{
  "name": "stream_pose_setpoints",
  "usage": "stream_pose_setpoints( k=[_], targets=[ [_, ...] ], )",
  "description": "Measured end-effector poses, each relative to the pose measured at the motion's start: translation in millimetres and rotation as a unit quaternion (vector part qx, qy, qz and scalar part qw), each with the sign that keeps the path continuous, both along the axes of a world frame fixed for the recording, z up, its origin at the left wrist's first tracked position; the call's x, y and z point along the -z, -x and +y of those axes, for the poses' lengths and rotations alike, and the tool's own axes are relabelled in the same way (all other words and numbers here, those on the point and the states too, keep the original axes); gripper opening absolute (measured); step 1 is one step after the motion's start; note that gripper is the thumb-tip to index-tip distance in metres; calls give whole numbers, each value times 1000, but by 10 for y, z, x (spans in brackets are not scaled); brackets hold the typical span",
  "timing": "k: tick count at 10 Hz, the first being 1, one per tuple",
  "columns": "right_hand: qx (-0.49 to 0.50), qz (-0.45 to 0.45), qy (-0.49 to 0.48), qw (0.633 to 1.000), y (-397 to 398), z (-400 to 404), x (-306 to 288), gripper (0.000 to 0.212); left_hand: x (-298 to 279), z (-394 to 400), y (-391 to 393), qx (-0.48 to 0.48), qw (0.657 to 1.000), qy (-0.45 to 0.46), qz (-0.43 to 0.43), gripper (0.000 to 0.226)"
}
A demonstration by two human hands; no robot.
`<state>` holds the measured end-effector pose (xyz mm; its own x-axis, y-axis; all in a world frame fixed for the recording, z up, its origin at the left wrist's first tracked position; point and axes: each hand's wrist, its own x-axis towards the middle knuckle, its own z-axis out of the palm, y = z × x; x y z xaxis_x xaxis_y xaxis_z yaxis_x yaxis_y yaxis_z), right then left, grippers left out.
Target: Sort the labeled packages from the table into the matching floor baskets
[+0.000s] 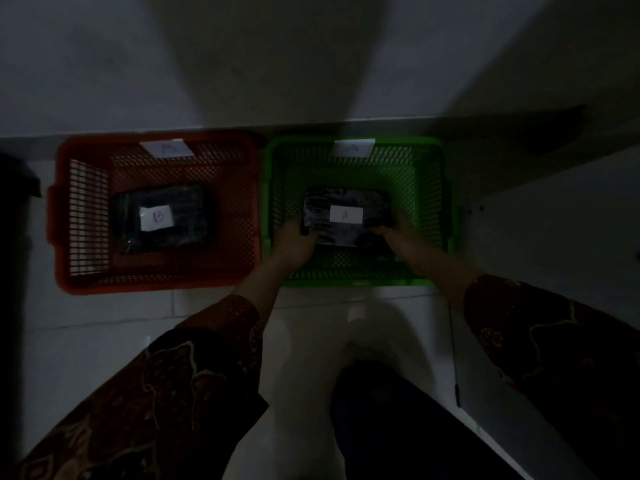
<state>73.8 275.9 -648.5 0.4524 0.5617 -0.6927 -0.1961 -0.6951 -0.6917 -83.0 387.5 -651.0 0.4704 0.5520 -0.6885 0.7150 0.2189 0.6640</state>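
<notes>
Package A sat low inside the green basket, left hand and right hand gripping its ends; package B lay in the red basket beside it.

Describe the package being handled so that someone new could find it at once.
Two baskets sit side by side against the wall; look inside the green basket on the right. The dark wrapped package there has a white label reading A and is gripped by both hands, unlike the B package lying untouched in the red basket.
</notes>
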Motion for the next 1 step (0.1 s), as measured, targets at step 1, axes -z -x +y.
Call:
stream_pose_setpoints(
  k=[1],
  targets=[
    [-26,-24,-2,999,101,-74,-314,50,-466,-77,190,43,997,-60,0,36]
  ],
)
